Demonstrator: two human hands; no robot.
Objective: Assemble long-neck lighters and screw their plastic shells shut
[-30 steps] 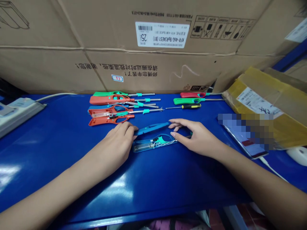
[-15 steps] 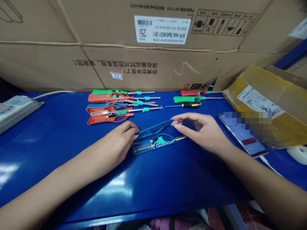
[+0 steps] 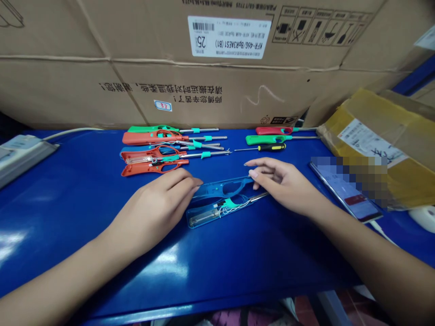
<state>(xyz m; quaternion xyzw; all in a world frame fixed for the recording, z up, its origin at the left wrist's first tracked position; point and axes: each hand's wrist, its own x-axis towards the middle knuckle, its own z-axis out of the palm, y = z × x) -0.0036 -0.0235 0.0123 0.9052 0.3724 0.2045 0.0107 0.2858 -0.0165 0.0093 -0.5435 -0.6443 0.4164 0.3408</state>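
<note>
A cardboard box (image 3: 68,90) stands along the far edge of the table, and all its print is upside down. Its white label (image 3: 229,37) shows a barcode, a large "25" and "KFR-46G/BpR3AES1 (B1)". Below, black Chinese print (image 3: 163,93) reads "师傅您辛苦了!请在搬运时对我温柔些,谢谢您!". A small sticker (image 3: 162,105) bears a handwritten "32". A row of handling pictograms (image 3: 316,29) sits near the box's top right. At the table's right edge, the parcel label (image 3: 367,140) is too small to read.

The blue cover (image 3: 224,186) lies hollow side up. Along its near edge lies the open body (image 3: 200,218), with teal trigger (image 3: 231,203), white wires (image 3: 238,206) and metal nozzle (image 3: 258,196).
</note>
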